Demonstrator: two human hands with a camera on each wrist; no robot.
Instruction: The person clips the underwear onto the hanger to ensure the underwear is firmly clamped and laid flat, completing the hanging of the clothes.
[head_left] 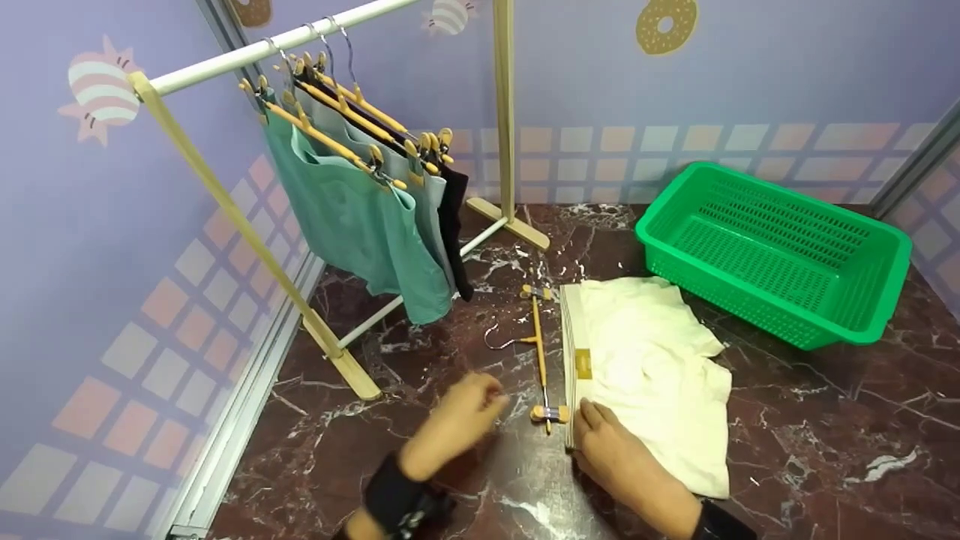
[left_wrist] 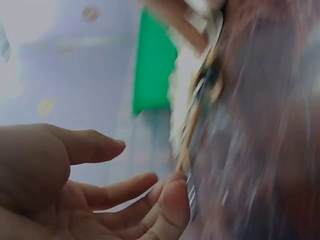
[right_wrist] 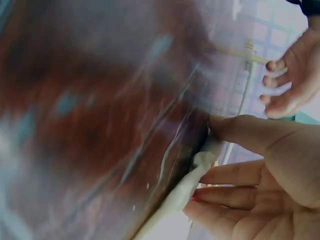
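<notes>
Pale cream shorts [head_left: 652, 375] lie flat, their waistband on the left side with a tan label [head_left: 583, 364]. At the waistband's near corner my right hand [head_left: 619, 450] pinches the fabric; the right wrist view shows the cream cloth [right_wrist: 182, 192] between thumb and fingers. A yellow clip hanger [head_left: 539, 337] lies along the waistband, its hook pointing left and a clip at each end. My left hand [head_left: 461, 412] hovers left of the hanger, blurred. In the left wrist view its thumb and loosely bent fingers [left_wrist: 120, 192] are apart, holding nothing.
A green plastic basket [head_left: 772, 322] stands behind the shorts at right. At left, a rack with a white rail [head_left: 225, 66] carries teal shorts [head_left: 352, 217], a grey garment [head_left: 435, 202] and a black one [head_left: 454, 202] on clip hangers. Dark marbled floor [head_left: 825, 465] lies beneath.
</notes>
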